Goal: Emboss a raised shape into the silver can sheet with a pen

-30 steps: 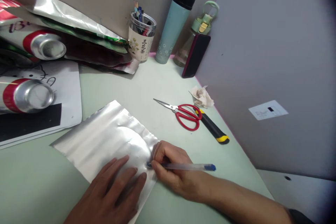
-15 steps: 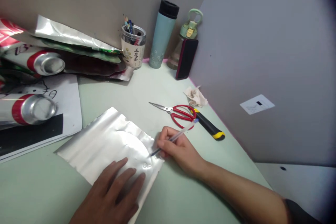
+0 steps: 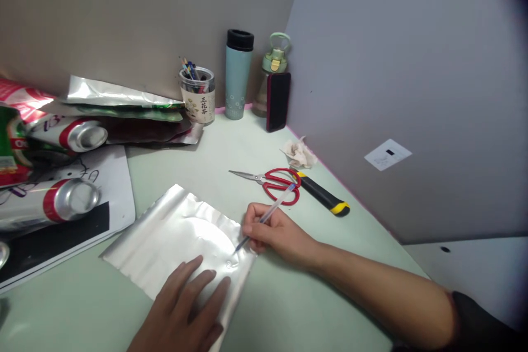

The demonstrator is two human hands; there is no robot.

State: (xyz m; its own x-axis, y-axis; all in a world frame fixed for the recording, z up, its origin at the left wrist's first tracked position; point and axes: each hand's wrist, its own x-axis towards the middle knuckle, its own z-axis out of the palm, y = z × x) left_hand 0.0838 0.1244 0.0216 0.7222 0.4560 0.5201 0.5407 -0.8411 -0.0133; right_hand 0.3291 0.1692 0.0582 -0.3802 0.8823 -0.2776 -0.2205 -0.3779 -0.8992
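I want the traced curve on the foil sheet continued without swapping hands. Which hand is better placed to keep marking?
The right hand: it grips the pen with the tip on the foil sheet. The left hand lies flat on the sheet's near edge, probably pinning it down.

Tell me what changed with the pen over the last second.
The right hand swung the pen from lying flat to a tilted writing grip, tip on the foil sheet. The left hand stayed pressing the sheet; the scissors and knife stayed put.
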